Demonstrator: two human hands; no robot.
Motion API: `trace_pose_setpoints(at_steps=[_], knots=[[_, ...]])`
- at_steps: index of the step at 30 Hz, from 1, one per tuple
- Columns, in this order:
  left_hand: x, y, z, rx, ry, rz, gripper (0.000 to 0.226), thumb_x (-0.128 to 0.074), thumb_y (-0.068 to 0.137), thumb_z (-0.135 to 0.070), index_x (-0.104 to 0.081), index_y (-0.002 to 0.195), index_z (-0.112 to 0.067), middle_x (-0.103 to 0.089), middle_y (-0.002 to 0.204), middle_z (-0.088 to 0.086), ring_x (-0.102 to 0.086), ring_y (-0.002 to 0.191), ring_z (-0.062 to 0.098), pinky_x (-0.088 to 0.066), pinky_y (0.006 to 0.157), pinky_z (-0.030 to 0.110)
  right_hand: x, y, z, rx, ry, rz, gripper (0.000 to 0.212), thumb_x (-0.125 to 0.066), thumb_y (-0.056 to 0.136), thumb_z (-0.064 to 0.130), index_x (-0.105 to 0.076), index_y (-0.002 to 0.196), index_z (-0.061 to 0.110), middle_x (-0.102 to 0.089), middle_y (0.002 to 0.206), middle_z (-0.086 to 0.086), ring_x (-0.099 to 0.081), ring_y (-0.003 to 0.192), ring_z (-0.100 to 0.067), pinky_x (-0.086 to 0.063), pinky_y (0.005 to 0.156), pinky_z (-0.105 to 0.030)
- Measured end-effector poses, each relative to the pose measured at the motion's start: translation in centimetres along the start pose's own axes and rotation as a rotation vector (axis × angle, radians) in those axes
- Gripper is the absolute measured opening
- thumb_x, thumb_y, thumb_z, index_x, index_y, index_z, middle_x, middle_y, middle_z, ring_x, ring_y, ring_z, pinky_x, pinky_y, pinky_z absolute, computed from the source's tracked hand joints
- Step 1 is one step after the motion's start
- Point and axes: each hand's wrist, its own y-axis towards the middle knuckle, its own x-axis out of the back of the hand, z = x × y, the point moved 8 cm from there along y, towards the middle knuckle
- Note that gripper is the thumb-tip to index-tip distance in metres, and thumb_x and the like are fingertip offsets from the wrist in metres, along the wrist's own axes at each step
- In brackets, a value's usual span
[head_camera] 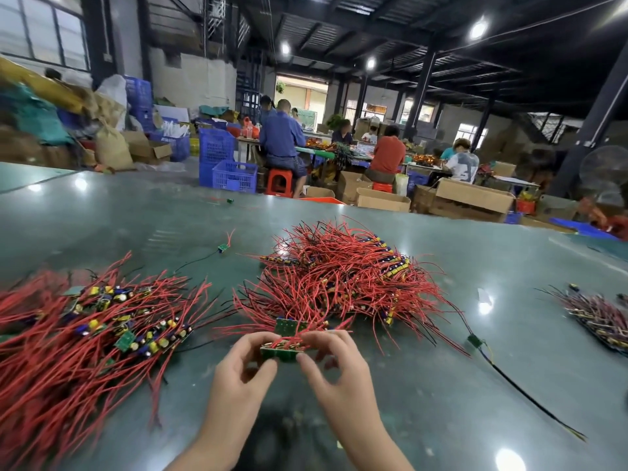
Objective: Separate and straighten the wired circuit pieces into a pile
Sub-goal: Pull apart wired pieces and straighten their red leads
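Observation:
A small green circuit board with red wires point(281, 352) is held just above the table, at the near edge of a big tangled heap of red-wired boards point(343, 283). My left hand point(243, 365) pinches its left end and my right hand point(334, 363) pinches its right end, thumbs underneath. The board's wires run back into the heap. To the left lies a laid-out pile of boards with wires fanned toward me point(91, 334).
The green glossy table point(441, 385) also bears a smaller pile of wired pieces point(598, 317) at the far right, a single board with a black wire point(475, 341), and loose boards point(222, 247) further back. People sit working at benches beyond the table.

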Motion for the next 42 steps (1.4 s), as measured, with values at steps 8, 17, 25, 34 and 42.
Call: trace_pose_setpoints(at_steps=[8, 17, 25, 34, 42], knots=[[0.0, -0.5, 0.3, 0.017, -0.026, -0.015, 0.028, -0.066, 0.077, 0.011, -0.064, 0.089, -0.014, -0.072, 0.082, -0.002, -0.064, 0.073, 0.003, -0.048, 0.068, 0.010, -0.7, -0.3, -1.4, -0.138, 0.145, 0.050, 0.044, -0.069, 0.078, -0.005, -0.068, 0.094, 0.036, -0.072, 0.092, 0.014, -0.067, 0.082, -0.005, -0.050, 0.077, -0.014], [0.1, -0.6, 0.7, 0.062, -0.054, -0.002, 0.025, -0.073, 0.072, 0.006, -0.074, 0.081, -0.017, -0.073, 0.078, 0.013, -0.060, 0.074, 0.020, -0.047, 0.074, 0.029, -1.0, -0.4, -1.5, -0.157, 0.154, 0.065, 0.039, -0.068, 0.078, -0.006, -0.066, 0.092, 0.031, -0.071, 0.085, 0.003, -0.066, 0.080, -0.007, -0.050, 0.076, -0.017], [0.2, -0.3, 0.4, 0.085, -0.183, -0.040, 0.022, -0.069, 0.073, 0.007, -0.070, 0.089, -0.007, -0.075, 0.082, 0.004, -0.069, 0.075, 0.007, -0.049, 0.068, 0.009, -0.1, -0.2, -2.4, -0.208, 0.308, -0.016, 0.024, -0.075, 0.073, -0.002, -0.068, 0.084, 0.017, -0.073, 0.082, 0.001, -0.069, 0.076, -0.009, -0.050, 0.070, -0.014], [0.0, -0.2, 0.4, 0.094, -0.105, 0.029, 0.022, -0.073, 0.069, -0.001, -0.073, 0.087, -0.016, -0.075, 0.084, 0.002, -0.070, 0.079, 0.009, -0.051, 0.070, 0.012, -0.8, -0.2, -2.2, -0.237, 0.287, 0.080, 0.026, -0.071, 0.079, 0.001, -0.073, 0.083, 0.027, -0.074, 0.085, 0.004, -0.068, 0.080, -0.004, -0.048, 0.071, -0.013], [0.2, -0.4, 0.6, 0.128, -0.027, 0.029, 0.023, -0.073, 0.072, 0.003, -0.074, 0.084, -0.016, -0.075, 0.083, 0.002, -0.070, 0.080, 0.014, -0.052, 0.078, 0.025, -1.6, -0.4, -2.4, -0.244, 0.186, 0.178, 0.016, -0.066, 0.084, 0.002, -0.074, 0.089, 0.015, -0.067, 0.077, 0.007, -0.060, 0.073, 0.002, -0.045, 0.070, -0.016]])
